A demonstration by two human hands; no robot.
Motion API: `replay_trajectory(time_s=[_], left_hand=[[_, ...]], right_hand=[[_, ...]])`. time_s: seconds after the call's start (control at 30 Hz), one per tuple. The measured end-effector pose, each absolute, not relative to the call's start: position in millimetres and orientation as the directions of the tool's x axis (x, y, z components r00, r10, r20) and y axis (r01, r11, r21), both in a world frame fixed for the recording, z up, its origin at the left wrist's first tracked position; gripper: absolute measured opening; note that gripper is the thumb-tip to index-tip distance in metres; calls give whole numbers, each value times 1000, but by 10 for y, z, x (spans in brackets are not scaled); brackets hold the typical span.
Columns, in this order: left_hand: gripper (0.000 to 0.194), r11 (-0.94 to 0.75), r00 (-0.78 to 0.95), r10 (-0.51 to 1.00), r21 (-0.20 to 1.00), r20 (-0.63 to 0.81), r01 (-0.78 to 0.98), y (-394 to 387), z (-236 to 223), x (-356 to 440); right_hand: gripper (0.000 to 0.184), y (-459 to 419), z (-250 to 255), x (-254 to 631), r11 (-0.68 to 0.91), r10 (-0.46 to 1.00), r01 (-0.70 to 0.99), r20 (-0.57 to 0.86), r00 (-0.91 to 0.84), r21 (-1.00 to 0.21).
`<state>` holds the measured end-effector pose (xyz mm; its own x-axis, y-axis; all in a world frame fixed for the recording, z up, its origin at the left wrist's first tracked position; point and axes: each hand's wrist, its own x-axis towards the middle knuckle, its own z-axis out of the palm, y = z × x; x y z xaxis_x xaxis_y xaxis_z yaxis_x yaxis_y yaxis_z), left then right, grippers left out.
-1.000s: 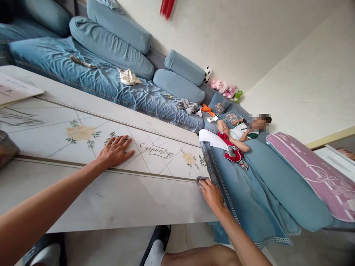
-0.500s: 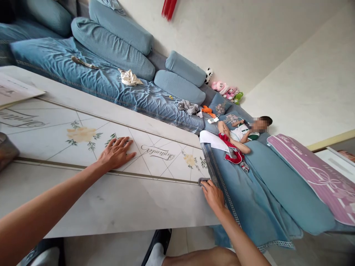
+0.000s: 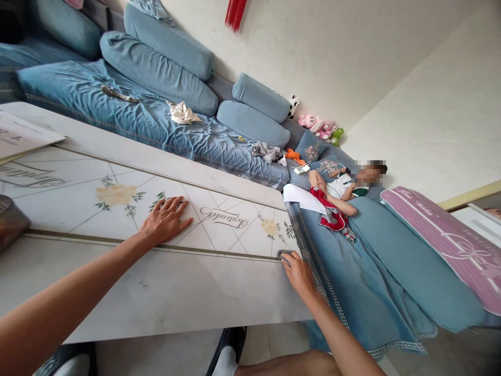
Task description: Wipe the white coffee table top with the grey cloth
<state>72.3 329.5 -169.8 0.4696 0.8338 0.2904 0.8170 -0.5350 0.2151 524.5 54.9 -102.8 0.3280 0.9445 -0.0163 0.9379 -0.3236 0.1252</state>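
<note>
My left hand (image 3: pixel 166 220) lies flat on the patterned table runner (image 3: pixel 203 201), fingers spread over its leaf print. The runner is white with yellow flowers, thin lines and the word "September", and stretches along the marble-look table (image 3: pixel 188 292). At the table's right end, my right hand (image 3: pixel 296 269) is closed on a small grey cloth (image 3: pixel 287 253), pressed on the runner's near corner. Much of the cloth is hidden under the fingers.
A blue-covered sofa (image 3: pixel 156 125) runs behind the table and turns along its right end. A person (image 3: pixel 344 185) reclines there beside red clothing (image 3: pixel 332 214). Papers (image 3: pixel 23 133) and a dark see-through object (image 3: pixel 11 222) sit at the table's left.
My right hand has slid the grey cloth very slightly left along the runner's edge. My left hand stays flat in place. The whole view has shifted a little.
</note>
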Motion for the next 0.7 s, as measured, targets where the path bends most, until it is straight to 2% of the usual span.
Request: replay_trajectory(time_s=[0.1,0.2,0.4,0.6,0.7], left_hand=[[75,-537,473,832,204,290,819,3301,-1703,713],[75,-549,479,824,213,303,808,3297,-1700,707],[74,-548,481,825,209,295,810,3282,-1680,711],[74,-555,499,821,179,278,812,3268,-1621,687],[75,-548,493,826,184,273,816,3255,-1613,693]], right_hand=[[35,978,-936,5206,-403,915,909,48,400,104],[36,1062,-932,5088,-411,911,907,69,406,95],[37,687,-1150,4655,-183,983,983,32,182,7],[39,1426,-896,4440,-256,966,959,-10,259,119],[40,1198,-871,4472,-181,979,975,-67,191,132]])
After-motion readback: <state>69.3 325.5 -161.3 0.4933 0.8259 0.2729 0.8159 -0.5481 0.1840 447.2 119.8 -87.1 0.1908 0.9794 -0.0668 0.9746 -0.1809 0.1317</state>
